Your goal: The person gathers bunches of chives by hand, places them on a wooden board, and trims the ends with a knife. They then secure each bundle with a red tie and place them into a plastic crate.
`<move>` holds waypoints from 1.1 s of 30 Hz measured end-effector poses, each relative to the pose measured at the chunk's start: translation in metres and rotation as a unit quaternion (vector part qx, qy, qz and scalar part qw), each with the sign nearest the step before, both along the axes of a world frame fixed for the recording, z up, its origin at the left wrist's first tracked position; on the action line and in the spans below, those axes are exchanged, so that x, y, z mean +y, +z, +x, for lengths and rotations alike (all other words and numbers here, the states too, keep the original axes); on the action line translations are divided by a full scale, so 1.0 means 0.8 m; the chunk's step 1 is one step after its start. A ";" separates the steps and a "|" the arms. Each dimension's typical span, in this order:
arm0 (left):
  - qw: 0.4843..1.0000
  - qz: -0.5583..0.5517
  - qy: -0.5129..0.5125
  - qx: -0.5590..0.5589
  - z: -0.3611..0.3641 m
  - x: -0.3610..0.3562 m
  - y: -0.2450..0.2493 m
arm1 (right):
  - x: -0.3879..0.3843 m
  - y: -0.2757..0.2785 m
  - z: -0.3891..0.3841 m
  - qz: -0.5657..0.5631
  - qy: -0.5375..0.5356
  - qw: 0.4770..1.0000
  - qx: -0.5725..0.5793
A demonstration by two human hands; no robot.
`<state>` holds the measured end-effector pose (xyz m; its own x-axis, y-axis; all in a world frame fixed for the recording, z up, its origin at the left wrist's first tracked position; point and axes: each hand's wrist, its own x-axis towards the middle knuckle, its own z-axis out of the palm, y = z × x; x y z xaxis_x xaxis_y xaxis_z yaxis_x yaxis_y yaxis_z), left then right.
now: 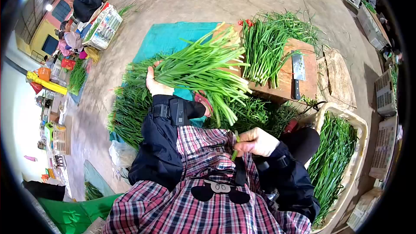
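The teal sheet (171, 34) looks thin and flat, the crate (365, 136) rigid with a rounded pale rim, and the wooden board (309, 87) flat and brown. Above the sheet, in front of the person, hangs the bunch of green stalks (199, 67), slender and smooth, paler ends fanned. It is probably light, springy, easily creased and perhaps slippery; a broad, gentle hold round its gathered part should suit. The cleaver (299, 67) has a flat metal blade and dark handle. The hands are apart: the left hand (155, 80) is wrapped round the bunch, the right hand (258, 142) pinches a short green stem (236, 147).
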<state>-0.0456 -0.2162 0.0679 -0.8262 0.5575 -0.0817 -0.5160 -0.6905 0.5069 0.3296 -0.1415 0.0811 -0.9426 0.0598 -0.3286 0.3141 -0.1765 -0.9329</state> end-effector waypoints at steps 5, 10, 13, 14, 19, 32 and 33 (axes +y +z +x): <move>0.999 0.001 -0.041 -0.015 -0.039 -0.015 -0.013 | 0.016 -0.023 0.039 0.567 0.053 0.801 -0.184; 0.994 0.023 -0.093 -0.054 -0.037 -0.023 -0.001 | 0.023 -0.049 -0.018 0.120 -0.285 0.949 0.065; 0.991 -0.077 -0.001 -0.109 -0.010 -0.013 0.033 | 0.016 -0.043 -0.077 0.131 -0.345 0.928 0.053; 0.992 -0.060 0.007 -0.112 -0.017 -0.011 0.026 | 0.014 -0.064 -0.101 0.054 -0.383 0.915 0.116; 0.979 0.092 -0.126 -0.132 -0.031 -0.021 0.012 | 0.016 -0.085 -0.145 -0.076 -0.385 0.874 0.288; 0.976 -0.033 -0.010 -0.216 0.002 0.007 0.032 | 0.002 -0.093 -0.011 -0.043 -0.289 0.954 0.064; 0.976 -0.047 -0.010 -0.212 -0.001 0.005 0.025 | 0.001 -0.088 -0.017 -0.083 -0.322 0.941 0.056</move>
